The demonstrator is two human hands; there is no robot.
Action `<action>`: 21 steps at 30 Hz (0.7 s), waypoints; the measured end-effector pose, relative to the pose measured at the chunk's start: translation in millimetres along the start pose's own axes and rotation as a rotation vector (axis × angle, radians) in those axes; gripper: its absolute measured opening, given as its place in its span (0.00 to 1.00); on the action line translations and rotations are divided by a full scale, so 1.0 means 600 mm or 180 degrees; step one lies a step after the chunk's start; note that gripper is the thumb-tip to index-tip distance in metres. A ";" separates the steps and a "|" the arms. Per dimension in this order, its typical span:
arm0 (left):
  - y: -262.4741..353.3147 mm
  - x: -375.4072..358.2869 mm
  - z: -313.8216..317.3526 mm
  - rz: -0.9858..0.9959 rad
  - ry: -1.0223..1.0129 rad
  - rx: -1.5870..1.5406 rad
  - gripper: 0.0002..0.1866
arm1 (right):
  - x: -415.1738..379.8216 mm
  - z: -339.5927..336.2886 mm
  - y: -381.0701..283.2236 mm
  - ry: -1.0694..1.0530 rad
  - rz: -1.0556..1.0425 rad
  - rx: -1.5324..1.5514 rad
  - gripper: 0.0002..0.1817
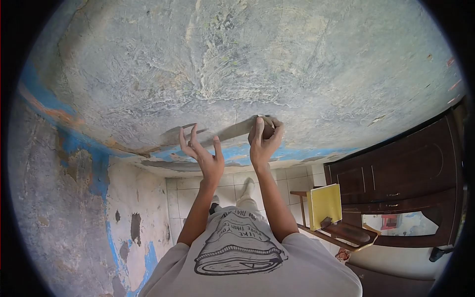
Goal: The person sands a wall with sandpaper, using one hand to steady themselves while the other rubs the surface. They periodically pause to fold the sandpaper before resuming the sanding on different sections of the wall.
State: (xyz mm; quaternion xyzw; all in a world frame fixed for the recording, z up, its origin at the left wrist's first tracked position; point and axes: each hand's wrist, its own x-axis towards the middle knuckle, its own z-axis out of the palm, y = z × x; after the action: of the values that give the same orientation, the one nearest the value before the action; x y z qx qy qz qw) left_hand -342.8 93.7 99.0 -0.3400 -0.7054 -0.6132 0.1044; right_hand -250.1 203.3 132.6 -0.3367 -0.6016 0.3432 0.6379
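In front of me is a rough grey wall [237,59] with flaking paint, scrape marks and blue patches along its lower part. My right hand [267,143] is closed around a small brown sandpaper-like piece [268,131], held up against the wall surface. Part of that piece is hidden by the fingers, so its full shape cannot be made out. My left hand [204,154] is raised beside it, near the wall, with fingers spread and holding nothing. Both hands cast shadows on the plaster.
To the left, a side wall [136,193] with peeling blue and grey paint meets this one. A wooden chair [346,235] with a yellow panel [325,205] stands at my right. Beyond it is a dark brown cabinet [396,173]. Pale floor tiles [228,193] lie below.
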 end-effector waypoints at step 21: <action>-0.050 0.007 -0.014 0.0325 -0.0338 0.0477 0.47 | -0.002 0.016 0.014 0.0280 -0.0348 -0.0578 0.13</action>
State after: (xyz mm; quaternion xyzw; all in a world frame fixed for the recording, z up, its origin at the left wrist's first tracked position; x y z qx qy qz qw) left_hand -366.6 86.6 79.4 -0.3988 -0.7355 -0.5337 0.1231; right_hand -260.2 207.1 125.6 -0.3745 -0.6191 0.2369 0.6483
